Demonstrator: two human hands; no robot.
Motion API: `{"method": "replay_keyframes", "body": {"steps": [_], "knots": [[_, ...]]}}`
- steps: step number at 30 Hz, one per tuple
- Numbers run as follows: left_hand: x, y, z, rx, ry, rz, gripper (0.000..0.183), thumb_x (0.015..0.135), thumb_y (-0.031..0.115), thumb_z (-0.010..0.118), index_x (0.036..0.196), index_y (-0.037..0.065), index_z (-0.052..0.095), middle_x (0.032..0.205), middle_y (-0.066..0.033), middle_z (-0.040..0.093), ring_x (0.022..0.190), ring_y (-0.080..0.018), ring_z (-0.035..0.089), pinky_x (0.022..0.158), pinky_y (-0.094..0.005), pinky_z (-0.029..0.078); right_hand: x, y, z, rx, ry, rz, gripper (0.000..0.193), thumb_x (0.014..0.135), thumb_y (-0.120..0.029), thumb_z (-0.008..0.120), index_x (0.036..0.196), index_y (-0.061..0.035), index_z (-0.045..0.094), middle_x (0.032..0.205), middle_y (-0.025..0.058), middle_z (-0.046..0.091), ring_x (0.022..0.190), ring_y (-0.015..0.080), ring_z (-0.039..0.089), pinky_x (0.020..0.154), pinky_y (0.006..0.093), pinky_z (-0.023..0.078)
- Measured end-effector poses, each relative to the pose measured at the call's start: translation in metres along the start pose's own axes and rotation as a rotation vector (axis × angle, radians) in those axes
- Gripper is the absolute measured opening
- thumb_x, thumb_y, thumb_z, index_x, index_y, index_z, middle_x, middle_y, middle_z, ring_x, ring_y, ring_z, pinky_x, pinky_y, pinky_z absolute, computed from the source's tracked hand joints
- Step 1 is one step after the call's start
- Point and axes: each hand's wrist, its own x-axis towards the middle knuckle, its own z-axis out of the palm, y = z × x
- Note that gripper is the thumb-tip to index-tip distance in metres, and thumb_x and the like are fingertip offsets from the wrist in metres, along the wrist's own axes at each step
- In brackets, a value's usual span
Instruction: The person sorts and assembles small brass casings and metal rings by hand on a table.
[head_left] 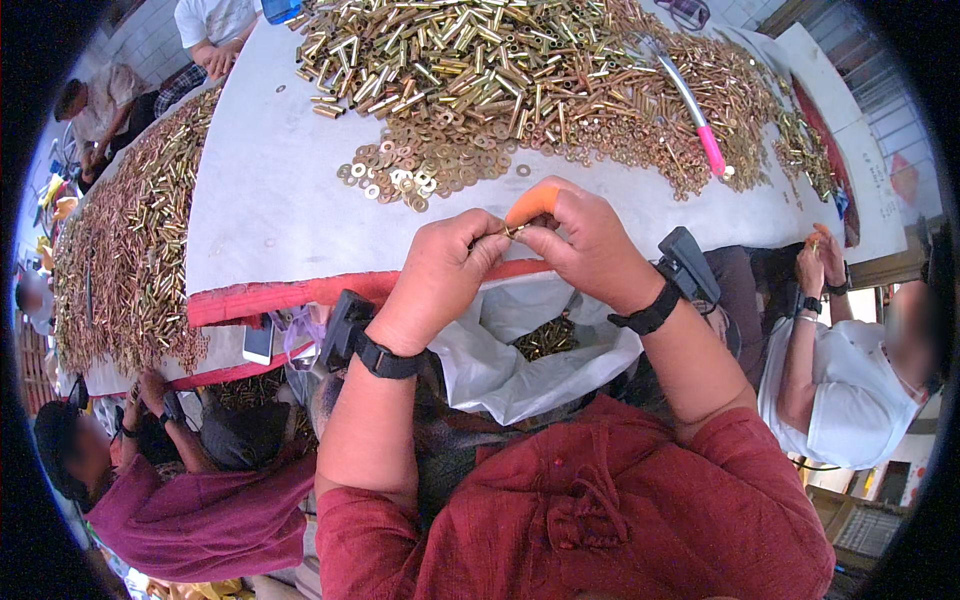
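Just above the table's near edge, my left hand [450,268] and my right hand [592,245] meet fingertip to fingertip. Both are closed in a pinch on one small brass-coloured metal piece [514,231]; fingers cover most of it, so its exact kind is hidden. An orange finger cover [532,205] sits on a finger of my right hand. Beyond my hands lie flat washers [440,165], a big heap of brass-coloured metal tubes [430,60] and many small nuts [600,145]. Below them, an open white plastic bag [480,345] has similar metal pieces [546,340] inside.
A curved silver tool with a pink handle [710,150] rests on the right of the heap. Red cloth [270,298] edges the pale table [240,220]. At the left edge is a white phone [258,343]. Co-workers sit left [200,510] and right [840,390]; others are farther back.
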Motion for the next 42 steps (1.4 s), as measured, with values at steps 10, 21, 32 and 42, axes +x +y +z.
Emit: {"method": "replay_keyframes", "body": {"steps": [10, 21, 32, 42], "knots": [[-0.001, 0.004, 0.001, 0.130, 0.049, 0.104, 0.013, 0.088, 0.011, 0.065, 0.094, 0.000, 0.063, 0.079, -0.0129, 0.065, 0.070, -0.0218, 0.062, 0.066, -0.0311, 0.050, -0.002, 0.004, 0.004, -0.198, 0.032, 0.045, 0.028, 0.088, -0.032, 0.064, 0.088, -0.0045, 0.061, 0.078, 0.0168, 0.062, 0.073, 0.0376, 0.061, 0.063, 0.0448, 0.047], [-0.005, 0.003, 0.005, 0.061, 0.072, 0.076, 0.013, 0.088, 0.010, 0.065, 0.096, 0.000, 0.063, 0.079, -0.0120, 0.064, 0.071, -0.0199, 0.061, 0.066, -0.0313, 0.049, -0.008, 0.002, 0.005, 0.393, 0.094, 0.412, 0.022, 0.089, -0.025, 0.065, 0.095, -0.0034, 0.066, 0.077, 0.0068, 0.067, 0.067, 0.0139, 0.061, 0.061, 0.0304, 0.049], [0.006, 0.002, -0.003, 0.042, 0.098, 0.098, 0.013, 0.087, 0.013, 0.064, 0.091, 0.001, 0.062, 0.077, -0.0179, 0.062, 0.071, -0.0319, 0.063, 0.065, -0.0363, 0.049, 0.004, -0.003, 0.001, 0.173, 0.018, 0.234, 0.016, 0.085, -0.011, 0.063, 0.099, -0.0030, 0.064, 0.088, 0.0117, 0.066, 0.077, 0.0220, 0.064, 0.070, 0.0322, 0.051], [-0.008, -0.011, 0.006, -0.107, -0.082, 0.077, 0.018, 0.090, 0.019, 0.062, 0.098, 0.003, 0.065, 0.084, -0.0165, 0.067, 0.076, -0.0270, 0.066, 0.069, -0.0358, 0.052, -0.017, -0.021, -0.005, -0.168, -0.035, -0.103, 0.017, 0.081, -0.003, 0.062, 0.098, -0.0023, 0.058, 0.090, 0.0161, 0.058, 0.083, 0.0348, 0.059, 0.074, 0.0390, 0.048]]}}
